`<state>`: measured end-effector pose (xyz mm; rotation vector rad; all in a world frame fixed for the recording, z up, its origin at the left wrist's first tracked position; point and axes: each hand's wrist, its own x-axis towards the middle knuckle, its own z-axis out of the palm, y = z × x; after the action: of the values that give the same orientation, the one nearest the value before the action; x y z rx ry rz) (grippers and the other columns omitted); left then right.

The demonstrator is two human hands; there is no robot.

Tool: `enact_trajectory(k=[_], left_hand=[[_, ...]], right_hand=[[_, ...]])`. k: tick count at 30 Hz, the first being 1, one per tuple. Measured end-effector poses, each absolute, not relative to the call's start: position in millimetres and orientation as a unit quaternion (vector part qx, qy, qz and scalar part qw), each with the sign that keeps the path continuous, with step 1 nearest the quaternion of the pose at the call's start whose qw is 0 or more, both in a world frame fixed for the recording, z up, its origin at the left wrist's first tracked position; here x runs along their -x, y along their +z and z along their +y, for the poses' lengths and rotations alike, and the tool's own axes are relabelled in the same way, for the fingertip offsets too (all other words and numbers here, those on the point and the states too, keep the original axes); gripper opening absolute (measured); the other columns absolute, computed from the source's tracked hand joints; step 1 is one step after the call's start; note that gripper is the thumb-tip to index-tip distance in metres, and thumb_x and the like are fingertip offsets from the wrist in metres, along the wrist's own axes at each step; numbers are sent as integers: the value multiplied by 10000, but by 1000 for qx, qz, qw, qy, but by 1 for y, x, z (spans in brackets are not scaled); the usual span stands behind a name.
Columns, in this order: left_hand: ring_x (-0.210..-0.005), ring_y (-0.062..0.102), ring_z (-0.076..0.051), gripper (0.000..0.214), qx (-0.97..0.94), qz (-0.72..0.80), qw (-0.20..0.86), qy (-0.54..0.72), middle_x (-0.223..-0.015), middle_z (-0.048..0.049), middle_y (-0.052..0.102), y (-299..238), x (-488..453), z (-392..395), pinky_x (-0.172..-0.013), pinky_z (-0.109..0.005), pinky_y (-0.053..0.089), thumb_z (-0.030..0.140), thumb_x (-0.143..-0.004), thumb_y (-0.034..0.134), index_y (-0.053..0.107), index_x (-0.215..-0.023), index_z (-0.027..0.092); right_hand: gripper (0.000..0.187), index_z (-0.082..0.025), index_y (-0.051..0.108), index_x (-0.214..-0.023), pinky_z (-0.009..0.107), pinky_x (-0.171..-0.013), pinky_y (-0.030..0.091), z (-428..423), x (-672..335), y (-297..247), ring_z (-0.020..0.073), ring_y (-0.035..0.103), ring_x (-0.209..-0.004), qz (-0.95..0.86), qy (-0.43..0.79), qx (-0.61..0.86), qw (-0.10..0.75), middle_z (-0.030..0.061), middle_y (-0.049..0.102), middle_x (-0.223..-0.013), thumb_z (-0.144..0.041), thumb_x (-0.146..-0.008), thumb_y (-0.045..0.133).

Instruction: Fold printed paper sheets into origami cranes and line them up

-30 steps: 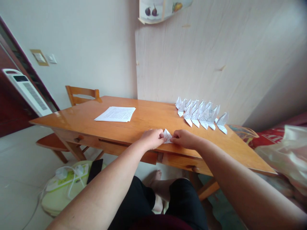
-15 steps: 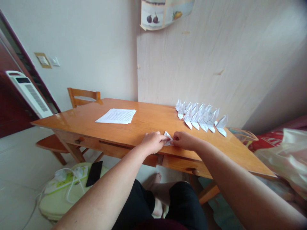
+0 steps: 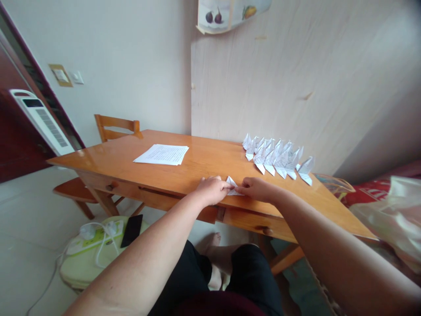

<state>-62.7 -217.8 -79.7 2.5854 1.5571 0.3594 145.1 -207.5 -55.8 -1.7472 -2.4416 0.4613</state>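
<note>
A small piece of folded white paper [image 3: 231, 180], pointed at the top, lies on the wooden table [image 3: 210, 169] near its front edge. My left hand [image 3: 214, 190] is at its left side, fingers closed and pressing on the paper. From the right, my right hand [image 3: 258, 189] pinches the paper's other side, fingertips close to those of the left. Both hands cover parts of the paper. Several folded paper figures [image 3: 279, 160] with raised points stand in rows at the table's back right. A stack of printed sheets [image 3: 162, 154] lies flat on the left.
A wooden chair [image 3: 116, 127] stands behind the table's left end. Below left, a pale green stool [image 3: 74, 270] bears a power strip [image 3: 95, 239] with cables and a black phone [image 3: 132, 230]. Plastic bags [image 3: 388, 210] crowd the right side. A drawer knob [image 3: 267, 231] juts from the front.
The fingertips have shifted slightly on the folded paper, and the right hand's fingers now reach farther left across it. The whole view has tilted down a little.
</note>
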Motion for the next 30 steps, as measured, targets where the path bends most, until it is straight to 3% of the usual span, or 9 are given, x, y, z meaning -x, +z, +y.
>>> enact_trajectory(k=[4,14,25,30], left_hand=[[-1081,601,-281,365,-851,511,55,109,-1083,-36,650,-78,62,-218,-938,-445,418,499,-980,376,627,-1244,519],[-1088,593,-296,404,-853,510,60,89,-1125,-48,646,-76,63,-217,-956,-463,408,559,-982,333,612,-1271,514],[-1101,593,-303,395,-853,513,59,79,-1166,-47,639,-78,65,-214,-985,-489,391,501,-985,347,605,-1284,507],[-1078,604,-302,383,-852,515,53,78,-1153,-49,639,-78,65,-214,-967,-493,404,508,-976,368,600,-1281,523]], right_hand=[[472,-185,645,-825,277,-558,341,-201,-138,-50,187,587,-692,-796,156,585,10,47,668,-779,-652,-760,655],[695,-162,691,-961,316,-672,439,-196,-136,-35,281,654,-856,-774,144,611,-78,121,703,-939,-795,-678,642],[472,-168,667,-884,274,-569,394,-188,-149,-32,202,631,-742,-780,185,587,-115,51,677,-834,-623,-765,704],[370,-153,651,-1034,297,-651,516,-184,-153,-32,166,643,-761,-767,232,580,-145,38,672,-927,-498,-900,646]])
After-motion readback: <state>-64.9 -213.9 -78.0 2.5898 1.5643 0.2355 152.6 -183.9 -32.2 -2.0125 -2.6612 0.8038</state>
